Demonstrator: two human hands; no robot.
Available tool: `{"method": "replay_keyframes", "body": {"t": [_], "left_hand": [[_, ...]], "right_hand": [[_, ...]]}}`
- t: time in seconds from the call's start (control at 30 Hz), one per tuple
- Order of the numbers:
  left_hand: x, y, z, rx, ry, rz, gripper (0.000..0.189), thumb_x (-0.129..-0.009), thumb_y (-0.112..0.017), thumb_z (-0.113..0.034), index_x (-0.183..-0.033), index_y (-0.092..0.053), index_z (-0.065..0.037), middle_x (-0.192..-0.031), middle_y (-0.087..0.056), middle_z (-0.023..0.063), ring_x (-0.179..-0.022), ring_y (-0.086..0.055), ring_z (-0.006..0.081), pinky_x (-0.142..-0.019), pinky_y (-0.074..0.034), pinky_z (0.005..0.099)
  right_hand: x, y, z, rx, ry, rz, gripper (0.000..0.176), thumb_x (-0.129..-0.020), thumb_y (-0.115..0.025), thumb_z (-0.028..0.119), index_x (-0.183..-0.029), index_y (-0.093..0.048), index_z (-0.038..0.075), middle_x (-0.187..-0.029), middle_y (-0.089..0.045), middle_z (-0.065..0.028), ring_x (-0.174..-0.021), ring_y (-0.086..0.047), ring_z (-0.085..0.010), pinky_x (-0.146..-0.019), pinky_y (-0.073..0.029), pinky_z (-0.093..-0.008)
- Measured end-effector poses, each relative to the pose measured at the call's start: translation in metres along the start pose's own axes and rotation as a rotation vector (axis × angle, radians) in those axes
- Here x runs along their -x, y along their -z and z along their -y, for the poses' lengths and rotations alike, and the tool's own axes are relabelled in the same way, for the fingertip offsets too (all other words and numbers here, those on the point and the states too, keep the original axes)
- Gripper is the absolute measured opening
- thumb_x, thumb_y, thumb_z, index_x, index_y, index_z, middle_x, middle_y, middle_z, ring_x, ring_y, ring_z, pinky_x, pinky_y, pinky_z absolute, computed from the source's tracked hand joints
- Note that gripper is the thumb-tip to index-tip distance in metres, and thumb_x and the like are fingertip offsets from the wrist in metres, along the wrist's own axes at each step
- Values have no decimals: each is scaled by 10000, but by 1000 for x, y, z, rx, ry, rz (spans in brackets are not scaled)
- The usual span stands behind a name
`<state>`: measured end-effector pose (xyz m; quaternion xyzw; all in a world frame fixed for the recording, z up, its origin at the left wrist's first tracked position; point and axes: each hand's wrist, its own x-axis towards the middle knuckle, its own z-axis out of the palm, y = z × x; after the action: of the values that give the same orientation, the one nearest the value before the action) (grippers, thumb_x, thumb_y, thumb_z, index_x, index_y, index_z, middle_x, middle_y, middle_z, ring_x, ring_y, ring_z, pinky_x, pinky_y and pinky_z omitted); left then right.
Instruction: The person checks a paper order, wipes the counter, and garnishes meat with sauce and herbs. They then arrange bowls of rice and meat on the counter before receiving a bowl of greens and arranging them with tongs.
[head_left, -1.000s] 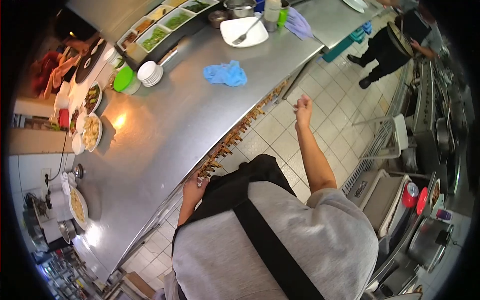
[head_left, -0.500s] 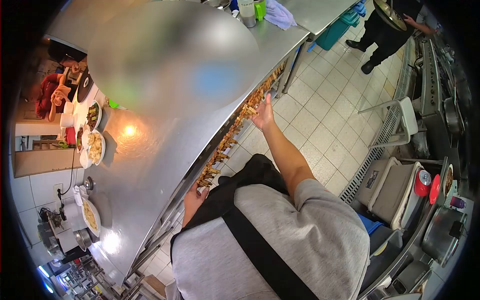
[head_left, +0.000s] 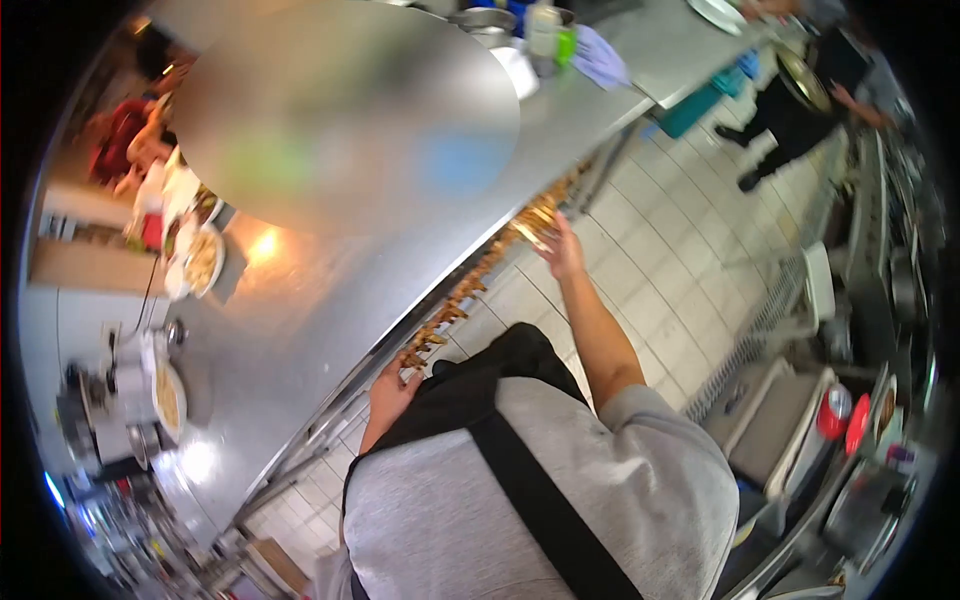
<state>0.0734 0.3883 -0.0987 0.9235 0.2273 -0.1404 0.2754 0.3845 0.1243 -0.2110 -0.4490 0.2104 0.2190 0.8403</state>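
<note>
A long row of small brown wooden pieces, which look like clothespins [head_left: 466, 290], runs along the front edge of the steel counter. My left hand [head_left: 390, 392] is at the near end of this row, with thumb and fingers closed around the last clothespins. Farther up, my right hand [head_left: 564, 250] reaches to the row from the aisle side. Its fingers are stretched out and apart, and the tips touch some lighter clothespins [head_left: 536, 218]. Motion blur hides the exact contact there.
The steel counter [head_left: 300, 330] carries plates of food [head_left: 203, 262] on the left and a purple cloth [head_left: 600, 58] at the far end. Across the tiled aisle stand a white stool [head_left: 818, 285] and grey bins [head_left: 770, 405]. A person [head_left: 790, 120] holds a round lid farther off.
My view has shifted and turned slightly. My right hand has opened its fingers a little and moved slightly along the row; my left hand stays at the near end.
</note>
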Motion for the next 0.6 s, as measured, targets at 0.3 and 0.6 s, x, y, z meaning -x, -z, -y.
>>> {"method": "replay_keyframes", "body": {"t": [0.3, 0.6], "left_hand": [[-4, -26, 35, 16, -174, -348, 566, -815, -575, -378, -1308, -446, -131, -1084, -598, 230, -973, -583, 377, -841, -468, 431], [52, 79, 58, 601, -125, -514, 309, -883, -543, -263, -1137, -612, -101, -973, -656, 135, -778, -645, 240, -709, -506, 340]], "right_hand": [[22, 46, 49, -108, 198, -275, 425, -863, -545, 449, -1106, -543, 100, -1133, -573, -54, -988, -558, -188, -850, -470, -402], [84, -188, 36, 312, 320, 399, 317, -927, -520, 326, -1049, -583, 40, -850, -635, -63, -717, -609, -144, -667, -522, -291]]}}
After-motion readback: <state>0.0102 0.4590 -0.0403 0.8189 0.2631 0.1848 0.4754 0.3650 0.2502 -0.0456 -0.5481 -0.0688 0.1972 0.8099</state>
